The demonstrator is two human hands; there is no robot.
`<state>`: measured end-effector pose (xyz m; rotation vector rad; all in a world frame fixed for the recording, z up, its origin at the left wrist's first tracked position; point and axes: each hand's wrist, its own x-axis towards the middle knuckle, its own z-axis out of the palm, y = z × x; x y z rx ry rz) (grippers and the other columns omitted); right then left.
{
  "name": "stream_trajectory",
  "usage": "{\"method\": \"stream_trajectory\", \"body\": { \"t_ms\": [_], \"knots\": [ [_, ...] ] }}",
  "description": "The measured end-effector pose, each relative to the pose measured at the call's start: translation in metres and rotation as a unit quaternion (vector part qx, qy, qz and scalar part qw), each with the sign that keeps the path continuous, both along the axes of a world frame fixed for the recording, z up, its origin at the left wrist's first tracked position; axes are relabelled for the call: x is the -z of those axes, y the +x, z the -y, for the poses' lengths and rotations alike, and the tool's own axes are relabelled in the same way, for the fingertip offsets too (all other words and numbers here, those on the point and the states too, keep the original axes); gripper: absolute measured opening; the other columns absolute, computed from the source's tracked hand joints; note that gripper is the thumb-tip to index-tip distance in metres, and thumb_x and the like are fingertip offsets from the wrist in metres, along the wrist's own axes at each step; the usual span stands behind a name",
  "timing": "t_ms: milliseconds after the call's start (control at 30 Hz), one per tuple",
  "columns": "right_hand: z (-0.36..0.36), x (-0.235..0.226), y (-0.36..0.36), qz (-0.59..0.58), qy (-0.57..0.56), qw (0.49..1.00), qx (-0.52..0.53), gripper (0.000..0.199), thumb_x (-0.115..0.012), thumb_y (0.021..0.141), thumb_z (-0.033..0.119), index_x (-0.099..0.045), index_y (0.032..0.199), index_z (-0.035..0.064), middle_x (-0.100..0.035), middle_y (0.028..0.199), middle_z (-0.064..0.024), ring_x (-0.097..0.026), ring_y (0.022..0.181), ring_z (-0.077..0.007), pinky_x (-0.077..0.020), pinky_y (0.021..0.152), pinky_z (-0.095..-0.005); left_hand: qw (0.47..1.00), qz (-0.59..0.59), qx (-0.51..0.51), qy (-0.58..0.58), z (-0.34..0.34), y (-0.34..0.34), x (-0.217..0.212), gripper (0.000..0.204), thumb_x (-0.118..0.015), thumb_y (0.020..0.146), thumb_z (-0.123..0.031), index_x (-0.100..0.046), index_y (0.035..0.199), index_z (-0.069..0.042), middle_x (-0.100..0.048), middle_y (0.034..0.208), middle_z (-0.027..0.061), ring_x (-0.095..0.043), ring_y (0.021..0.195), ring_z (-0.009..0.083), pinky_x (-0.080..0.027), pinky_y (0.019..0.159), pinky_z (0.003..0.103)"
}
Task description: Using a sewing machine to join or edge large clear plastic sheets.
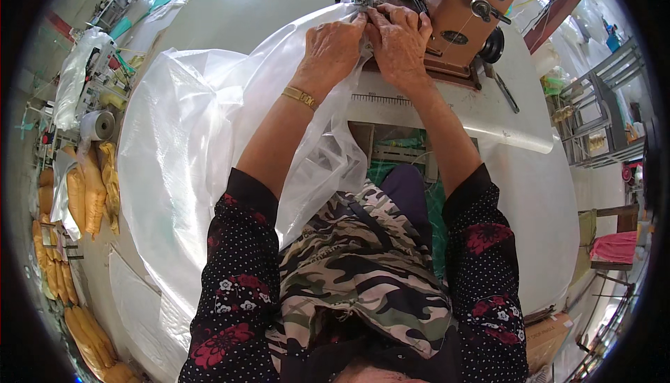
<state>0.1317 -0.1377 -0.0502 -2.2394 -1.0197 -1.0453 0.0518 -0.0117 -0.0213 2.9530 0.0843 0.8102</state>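
Observation:
An orange-brown sewing machine (457, 41) stands at the far side of a white table. A large sheet of translucent white plastic (188, 132) runs from under its needle area and drapes left, down toward my lap. My left hand (333, 51) is closed on the sheet's edge, with its fingertips just in front of the presser foot. Close against it, my right hand (399, 44) has its fingers curled and pinches the same edge. The thumbs nearly touch. Fingers partly hide the gripped edge and the needle.
A dark slim tool (504, 90) lies right of the machine base. A ruler strip (382, 99) marks the table's near edge. Orange-yellow bundles (87, 191) and a white roll (98, 126) are at the left. A metal rack (604, 114) stands at the right.

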Motion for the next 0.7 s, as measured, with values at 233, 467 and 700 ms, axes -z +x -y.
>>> {"method": "stream_trajectory", "body": {
  "t_ms": [233,467,700],
  "knots": [
    [0.008,-0.013,0.015,0.095,-0.055,0.992,-0.063,0.03,-0.06,0.089,0.025,-0.068,0.115,0.0123,-0.06,0.112,-0.0029,-0.051,0.109,-0.0228,-0.0255,0.099,-0.0558,0.998,0.045,-0.002,-0.037,0.002,0.0,0.012,0.038,-0.047,0.091,-0.013,-0.06,0.125,-0.02,-0.068,0.081,0.0167,-0.067,0.075,0.036,-0.051,0.067,0.049],
    [0.01,-0.026,0.02,0.124,-0.153,0.977,-0.076,0.028,-0.054,0.092,0.022,-0.066,0.115,0.0117,-0.058,0.11,-0.0029,-0.053,0.11,-0.021,-0.0264,0.098,-0.0577,0.992,0.078,0.003,-0.098,0.002,-0.002,0.025,0.037,-0.051,0.092,-0.015,-0.06,0.128,-0.016,-0.068,0.086,0.0177,-0.066,0.073,0.0353,-0.052,0.064,0.045],
    [0.01,-0.025,0.024,0.063,-0.182,0.977,-0.093,0.028,-0.053,0.092,0.027,-0.065,0.115,0.0167,-0.056,0.112,-0.0026,-0.053,0.11,-0.022,-0.0285,0.094,-0.0577,0.977,0.144,0.032,-0.156,0.005,-0.006,0.033,0.03,-0.053,0.093,-0.013,-0.064,0.121,-0.009,-0.068,0.093,0.0193,-0.066,0.077,0.0351,-0.052,0.067,0.042]
  ]
}}
